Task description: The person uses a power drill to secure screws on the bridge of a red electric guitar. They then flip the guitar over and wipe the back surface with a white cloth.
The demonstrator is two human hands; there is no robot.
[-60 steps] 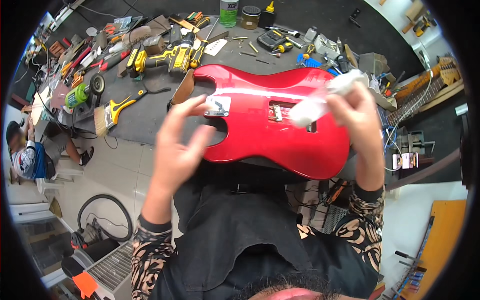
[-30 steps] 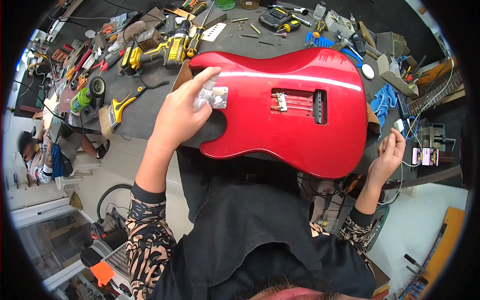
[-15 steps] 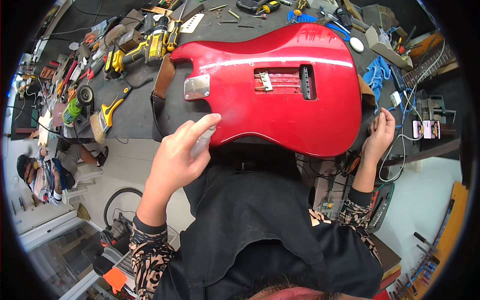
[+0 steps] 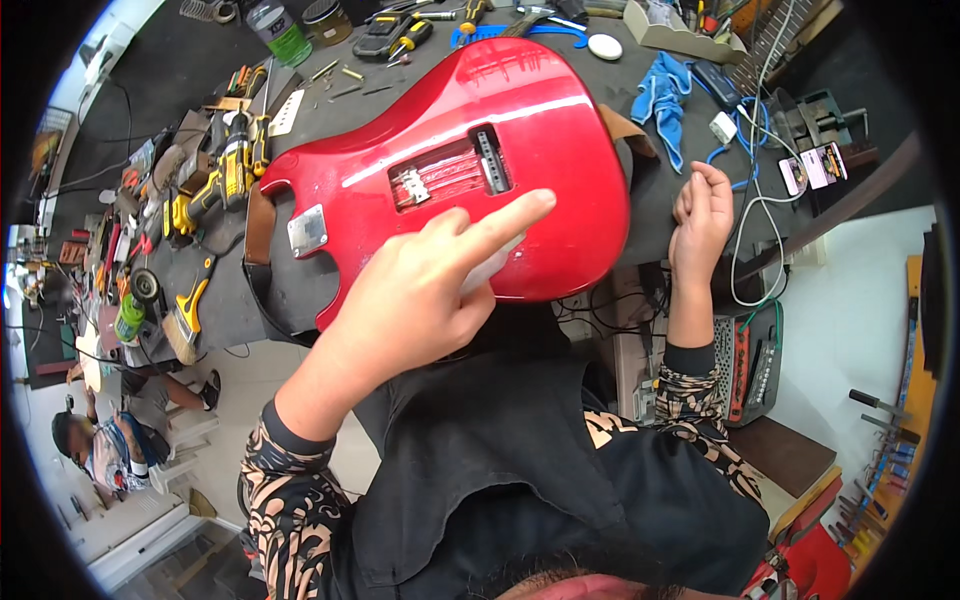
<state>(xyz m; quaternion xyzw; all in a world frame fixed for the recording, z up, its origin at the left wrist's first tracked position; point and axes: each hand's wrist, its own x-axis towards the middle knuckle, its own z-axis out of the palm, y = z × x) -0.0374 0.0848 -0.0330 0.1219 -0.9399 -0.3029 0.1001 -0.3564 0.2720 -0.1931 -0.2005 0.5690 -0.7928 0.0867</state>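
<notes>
A glossy red electric guitar body (image 4: 560, 130) lies back side up on the dark workbench. Its open cavity shows springs and a metal spring claw (image 4: 411, 187), and a silver neck plate (image 4: 308, 231) sits on the left. My left hand (image 4: 425, 275) is closed around a small translucent spray bottle (image 4: 488, 268) above the guitar's lower part, index finger stretched over its top. Most of the bottle is hidden by the hand. To the right of the guitar, my right hand (image 4: 702, 222) hangs near the bench edge, fingers loosely bent, with nothing visible in it.
A brown strap (image 4: 260, 232) shows at the guitar's left. Left of it are a yellow-black drill (image 4: 215, 185), a brush (image 4: 187, 320) and many tools. A blue cloth (image 4: 662, 105), white cables and a phone (image 4: 815, 170) lie at right. Another person (image 4: 105, 440) is at far left.
My left hand has moved right with the spray bottle, from the guitar's left edge to over its lower middle. The view has shifted and turned; my right hand keeps much the same pose.
</notes>
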